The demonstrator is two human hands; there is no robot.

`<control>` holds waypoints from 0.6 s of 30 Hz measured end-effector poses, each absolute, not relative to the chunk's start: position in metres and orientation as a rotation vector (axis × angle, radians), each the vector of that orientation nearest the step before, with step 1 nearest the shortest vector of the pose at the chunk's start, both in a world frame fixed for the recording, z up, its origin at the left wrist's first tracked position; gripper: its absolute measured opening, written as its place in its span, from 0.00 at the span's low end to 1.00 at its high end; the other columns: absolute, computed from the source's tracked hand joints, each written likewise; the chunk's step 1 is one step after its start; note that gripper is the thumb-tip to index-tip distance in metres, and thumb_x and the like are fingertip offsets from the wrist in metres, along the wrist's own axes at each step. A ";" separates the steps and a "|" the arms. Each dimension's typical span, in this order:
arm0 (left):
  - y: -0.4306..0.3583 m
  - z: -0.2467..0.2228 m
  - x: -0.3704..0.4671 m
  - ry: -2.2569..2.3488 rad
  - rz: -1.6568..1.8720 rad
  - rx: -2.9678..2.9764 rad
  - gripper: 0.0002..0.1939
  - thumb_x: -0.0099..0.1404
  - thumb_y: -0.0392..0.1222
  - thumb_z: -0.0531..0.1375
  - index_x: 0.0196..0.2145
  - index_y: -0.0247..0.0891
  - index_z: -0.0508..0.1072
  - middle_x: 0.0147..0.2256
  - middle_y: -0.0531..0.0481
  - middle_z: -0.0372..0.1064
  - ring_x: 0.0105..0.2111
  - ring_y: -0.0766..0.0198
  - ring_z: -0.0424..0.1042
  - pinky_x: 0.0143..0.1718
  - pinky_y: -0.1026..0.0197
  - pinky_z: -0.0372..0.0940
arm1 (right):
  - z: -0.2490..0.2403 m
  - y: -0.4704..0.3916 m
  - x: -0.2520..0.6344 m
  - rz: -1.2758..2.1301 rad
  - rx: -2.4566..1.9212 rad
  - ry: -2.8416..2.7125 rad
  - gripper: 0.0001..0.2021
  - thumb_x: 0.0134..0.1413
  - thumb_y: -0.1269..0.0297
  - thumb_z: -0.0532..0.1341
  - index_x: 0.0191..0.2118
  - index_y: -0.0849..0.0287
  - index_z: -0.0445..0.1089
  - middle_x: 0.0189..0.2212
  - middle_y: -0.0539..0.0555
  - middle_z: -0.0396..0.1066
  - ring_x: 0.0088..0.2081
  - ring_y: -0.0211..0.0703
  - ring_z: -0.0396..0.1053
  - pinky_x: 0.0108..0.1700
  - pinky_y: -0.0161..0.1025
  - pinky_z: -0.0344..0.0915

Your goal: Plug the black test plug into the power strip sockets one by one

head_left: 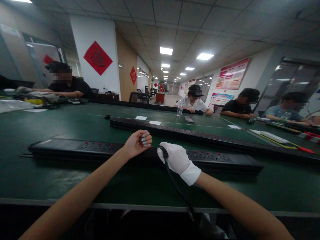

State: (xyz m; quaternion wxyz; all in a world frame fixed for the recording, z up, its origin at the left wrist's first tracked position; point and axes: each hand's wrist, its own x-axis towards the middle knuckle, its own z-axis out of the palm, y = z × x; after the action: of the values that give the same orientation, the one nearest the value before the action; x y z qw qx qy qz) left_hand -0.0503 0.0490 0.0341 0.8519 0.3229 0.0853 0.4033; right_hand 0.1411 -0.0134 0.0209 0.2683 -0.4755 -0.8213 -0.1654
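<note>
A long black power strip (97,150), with rows of sockets and small red parts, lies across the green table before me. My left hand (138,142), bare and with painted nails, is over its middle, the fingers curled in with nothing visible in them. My right hand (173,158) wears a white glove and grips a black plug (165,153) just above the strip's sockets. From the plug a black cable (176,186) runs down over the table's front edge. The plug's front end and the sockets under both hands are hidden.
Behind lies a second, longer black power strip (200,135), angled toward the right. White paper slips (155,123), a water bottle (179,110) and a white power strip (273,137) are on the green table (62,180). Several people sit around its far sides.
</note>
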 end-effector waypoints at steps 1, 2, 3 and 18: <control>0.049 0.034 -0.051 0.176 0.848 0.679 0.14 0.60 0.33 0.50 0.19 0.38 0.50 0.16 0.56 0.44 0.16 0.70 0.52 0.17 0.65 0.52 | 0.021 -0.013 0.141 -0.440 -1.282 -2.215 0.16 0.59 0.55 0.48 0.42 0.58 0.67 0.30 0.54 0.72 0.33 0.38 0.69 0.36 0.32 0.59; 0.049 0.034 -0.051 0.174 0.848 0.679 0.14 0.59 0.33 0.50 0.19 0.38 0.49 0.16 0.56 0.44 0.16 0.70 0.52 0.17 0.65 0.51 | 0.021 -0.013 0.141 -0.436 -1.282 -2.215 0.16 0.59 0.55 0.48 0.42 0.58 0.67 0.30 0.54 0.72 0.33 0.38 0.69 0.37 0.32 0.59; 0.049 0.034 -0.051 0.172 0.847 0.679 0.14 0.59 0.33 0.50 0.19 0.38 0.49 0.16 0.56 0.43 0.16 0.70 0.52 0.17 0.65 0.51 | 0.020 -0.013 0.141 -0.433 -1.282 -2.216 0.16 0.59 0.55 0.48 0.42 0.58 0.67 0.30 0.54 0.72 0.33 0.39 0.69 0.37 0.32 0.59; 0.047 0.035 -0.051 0.155 0.836 0.684 0.15 0.58 0.32 0.51 0.19 0.38 0.47 0.16 0.57 0.42 0.16 0.71 0.50 0.16 0.65 0.49 | 0.020 -0.012 0.141 -0.451 -1.271 -2.218 0.15 0.59 0.57 0.48 0.43 0.57 0.66 0.30 0.53 0.71 0.32 0.39 0.69 0.37 0.32 0.59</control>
State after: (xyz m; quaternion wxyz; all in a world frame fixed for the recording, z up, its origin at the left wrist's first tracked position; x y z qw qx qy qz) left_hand -0.0514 0.0468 0.0352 0.8548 0.3252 0.0739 0.3977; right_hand 0.1415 -0.0118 0.0201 0.2697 -0.4714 -0.8228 -0.1673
